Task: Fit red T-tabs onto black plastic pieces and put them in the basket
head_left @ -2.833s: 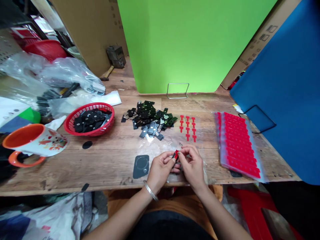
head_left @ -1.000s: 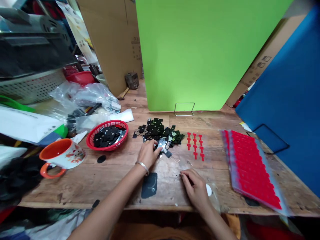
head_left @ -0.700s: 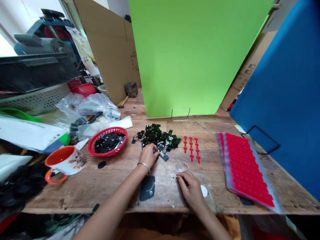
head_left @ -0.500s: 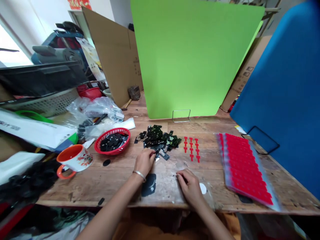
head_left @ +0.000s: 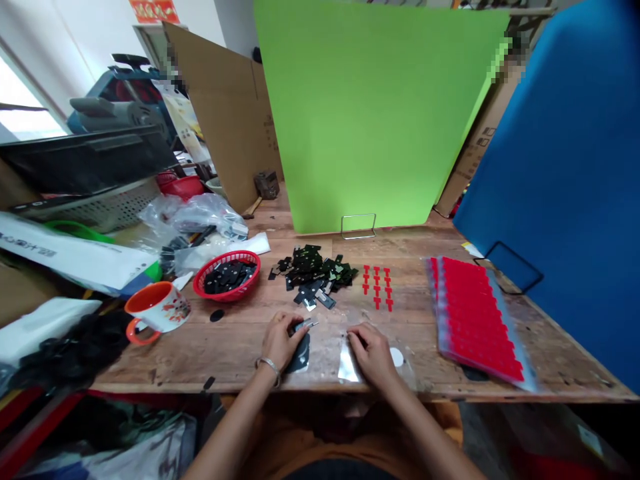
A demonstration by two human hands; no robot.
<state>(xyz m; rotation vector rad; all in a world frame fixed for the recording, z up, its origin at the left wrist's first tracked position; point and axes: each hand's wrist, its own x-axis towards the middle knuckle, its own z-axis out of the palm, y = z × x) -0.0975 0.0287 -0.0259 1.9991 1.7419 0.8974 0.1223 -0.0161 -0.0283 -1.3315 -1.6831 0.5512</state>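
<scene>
My left hand (head_left: 280, 341) is pinched on a small flat metal piece (head_left: 306, 324), its silvery end pointing right. A black patch (head_left: 300, 357) on the tabletop lies just under those fingers. My right hand (head_left: 374, 352) is curled at the front of the table, thumb against fingers; whatever is between them is too small to make out. A shiny clear strip (head_left: 347, 363) lies beside it, and a white disc (head_left: 397, 357) is at its right. Beyond both hands sits a loose pile of small black flat pieces (head_left: 313, 267). Red T-shaped pieces (head_left: 377, 291) stand in short columns right of the pile.
A red basket (head_left: 200, 288) of black pieces and an orange-and-white mug (head_left: 167, 313) stand to the left. Stacked clear sheets of red pieces (head_left: 475, 313) lie right. A green panel (head_left: 370, 120) closes off the back, a blue panel (head_left: 565, 167) the right.
My left hand has drawn back from the pile toward the table's front edge with a small metal piece in its fingers. My right hand stays near the same spot. The view has shifted slightly.
</scene>
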